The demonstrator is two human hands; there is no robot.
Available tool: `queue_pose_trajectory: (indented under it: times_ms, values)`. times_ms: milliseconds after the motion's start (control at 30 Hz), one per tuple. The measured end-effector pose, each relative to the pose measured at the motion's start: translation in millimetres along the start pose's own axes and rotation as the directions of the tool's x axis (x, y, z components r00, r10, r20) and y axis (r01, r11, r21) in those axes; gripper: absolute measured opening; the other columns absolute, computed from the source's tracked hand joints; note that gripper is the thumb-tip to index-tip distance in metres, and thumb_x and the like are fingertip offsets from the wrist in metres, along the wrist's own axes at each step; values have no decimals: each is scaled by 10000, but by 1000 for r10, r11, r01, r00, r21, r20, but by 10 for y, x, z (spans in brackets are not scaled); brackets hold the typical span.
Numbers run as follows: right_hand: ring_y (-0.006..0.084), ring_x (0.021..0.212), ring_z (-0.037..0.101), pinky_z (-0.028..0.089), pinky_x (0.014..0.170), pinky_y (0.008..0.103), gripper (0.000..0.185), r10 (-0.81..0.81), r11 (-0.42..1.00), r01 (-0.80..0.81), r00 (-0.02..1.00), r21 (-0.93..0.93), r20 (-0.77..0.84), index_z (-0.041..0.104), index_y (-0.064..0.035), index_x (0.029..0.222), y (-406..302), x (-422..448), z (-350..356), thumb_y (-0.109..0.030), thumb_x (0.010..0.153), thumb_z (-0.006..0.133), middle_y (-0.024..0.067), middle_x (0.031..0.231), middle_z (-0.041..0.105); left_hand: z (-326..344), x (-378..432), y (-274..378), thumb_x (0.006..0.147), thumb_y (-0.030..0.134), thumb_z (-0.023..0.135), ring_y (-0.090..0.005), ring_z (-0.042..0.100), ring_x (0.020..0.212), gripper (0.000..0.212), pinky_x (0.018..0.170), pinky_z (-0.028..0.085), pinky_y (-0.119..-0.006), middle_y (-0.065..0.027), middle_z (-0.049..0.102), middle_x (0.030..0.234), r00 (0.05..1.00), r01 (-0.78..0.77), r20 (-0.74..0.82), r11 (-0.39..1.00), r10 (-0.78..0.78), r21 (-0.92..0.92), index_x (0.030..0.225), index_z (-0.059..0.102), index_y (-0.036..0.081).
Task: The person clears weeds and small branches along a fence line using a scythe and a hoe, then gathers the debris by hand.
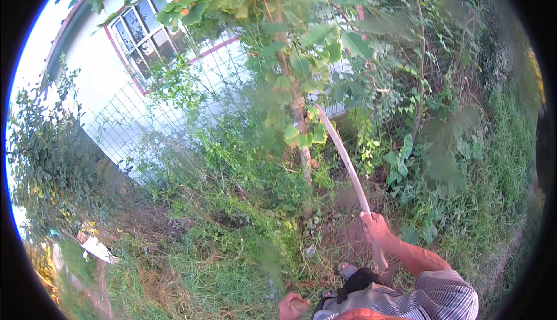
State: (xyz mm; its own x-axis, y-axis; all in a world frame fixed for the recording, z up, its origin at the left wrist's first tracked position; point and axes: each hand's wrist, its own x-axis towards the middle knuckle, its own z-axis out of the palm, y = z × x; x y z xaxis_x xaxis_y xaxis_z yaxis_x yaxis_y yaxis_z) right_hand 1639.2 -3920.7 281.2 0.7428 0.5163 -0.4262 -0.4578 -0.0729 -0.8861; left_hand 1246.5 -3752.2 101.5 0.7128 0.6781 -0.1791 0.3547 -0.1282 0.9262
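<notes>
My right hand (375,228) is closed around the lower part of a long, slightly curved wooden stick (346,157). The stick's far end reaches up among the leaves beside a slim tree trunk (297,102); whether it touches the trunk is unclear. Its near end sticks out below my fist, close to my legs. At the bottom edge of the view is my left hand (292,306), with its fingers curled. A tan patch shows at that hand, but I cannot make out whether it is a held thing.
Broad green leaves (317,37) hang close in front. A wire mesh fence (126,124) runs behind the weeds, before a white house wall (93,70) with a window (143,31). Tall grass (513,146) grows at the right. My sandalled foot (347,269) stands on grassy ground.
</notes>
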Motion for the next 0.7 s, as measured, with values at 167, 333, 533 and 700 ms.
queue_pose_trajectory:
  times_ms: [167, 333, 533, 700]
  values:
    - [102, 406, 424, 349, 360, 284, 313, -64, 996, 63, 998, -56, -25, 485, -69, 819, 89, 12, -54, -348, 955, 528, -31, 580, 433, -29, -261, -434, 729, 93, 796, -158, 612, 792, 192, 725, 499, -325, -36, 669, 842, 994, 77, 49, 959, -94, 273, 800, 617, 86]
    - [115, 420, 442, 371, 370, 300, 344, -60, 992, 61, 998, -113, 9, 503, -48, 832, 110, 7, -89, -372, 946, 528, -15, 576, 435, 7, -74, -195, 753, 116, 768, -172, 609, 821, 162, 747, 494, -337, -44, 667, 871, 993, 108, 28, 977, -115, 183, 810, 619, 86]
    - [128, 410, 465, 385, 373, 307, 388, -48, 981, 42, 999, -191, -25, 504, -47, 798, -38, 182, -267, -412, 925, 537, 11, 563, 461, 101, 223, 43, 781, 144, 734, -188, 605, 856, 134, 773, 487, -350, -55, 665, 906, 997, 69, 24, 986, -74, 154, 823, 622, 85]
    - [139, 410, 504, 405, 385, 316, 434, -162, 926, 162, 986, -342, 28, 537, -26, 708, -254, 327, -615, -406, 918, 540, 29, 519, 500, 332, 722, 441, 805, 168, 706, -202, 602, 886, 120, 795, 481, -362, -64, 663, 936, 999, 23, 27, 990, -27, 140, 833, 623, 85]
